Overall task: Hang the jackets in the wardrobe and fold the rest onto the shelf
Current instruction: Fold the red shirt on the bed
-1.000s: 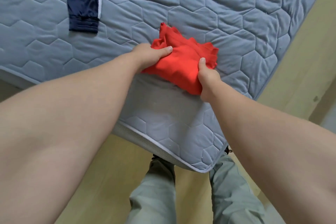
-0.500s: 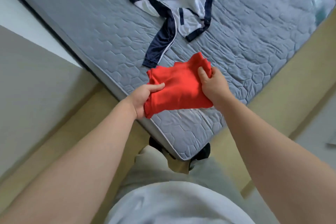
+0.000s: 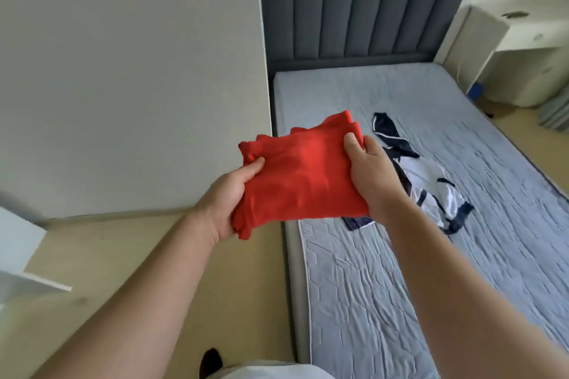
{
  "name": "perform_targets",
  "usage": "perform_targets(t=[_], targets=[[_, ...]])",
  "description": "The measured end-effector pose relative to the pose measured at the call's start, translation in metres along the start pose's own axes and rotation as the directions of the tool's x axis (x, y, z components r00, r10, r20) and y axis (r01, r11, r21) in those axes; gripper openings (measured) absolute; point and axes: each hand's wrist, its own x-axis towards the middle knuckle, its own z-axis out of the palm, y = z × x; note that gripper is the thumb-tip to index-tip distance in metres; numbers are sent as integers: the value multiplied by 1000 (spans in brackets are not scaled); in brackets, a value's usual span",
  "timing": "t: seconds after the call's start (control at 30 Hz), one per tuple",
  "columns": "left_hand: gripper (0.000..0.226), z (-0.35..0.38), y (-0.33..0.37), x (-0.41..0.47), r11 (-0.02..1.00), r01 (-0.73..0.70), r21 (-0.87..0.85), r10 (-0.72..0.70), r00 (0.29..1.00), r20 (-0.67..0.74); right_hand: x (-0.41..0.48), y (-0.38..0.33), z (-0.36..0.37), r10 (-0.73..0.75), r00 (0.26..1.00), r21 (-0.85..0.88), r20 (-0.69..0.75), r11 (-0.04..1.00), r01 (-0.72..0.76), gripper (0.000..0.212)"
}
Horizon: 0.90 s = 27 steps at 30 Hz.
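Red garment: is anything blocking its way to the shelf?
Nothing visible does. The left hand and right hand grip the folded red garment in the air near the mattress edge. No shelf is clearly in view; between the garment and the white panels at the left edge, only floor shows.

Both bare forearms stretch forward, side by side. The left hand [image 3: 226, 198] grips the left edge of a folded red cloth [image 3: 301, 175], thumb on top and fingers underneath. The right hand [image 3: 374, 177] grips the opposite edge, thumb likewise on top.
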Motion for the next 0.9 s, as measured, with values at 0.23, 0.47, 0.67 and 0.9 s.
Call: perform_targets(t=[0.23, 0.47, 0.67, 0.9], targets=[[33, -122, 72, -66, 965, -208, -160, 217, 975, 42, -31, -84, 133, -93, 984, 57, 150, 995, 85, 30], [27, -257, 135, -117, 950, -270, -156, 266, 963, -42, -61, -129, 288, -109, 971, 58, 212, 993, 99, 33], [30, -355, 173, -176, 926, -332, -179, 318, 943, -102, -96, -171, 399, -179, 931, 54, 318, 984, 171, 31], [33, -461, 186, -262, 837, -522, -165, 435, 817, -380, -158, -216, 530, -330, 805, 77, 494, 938, 337, 31]])
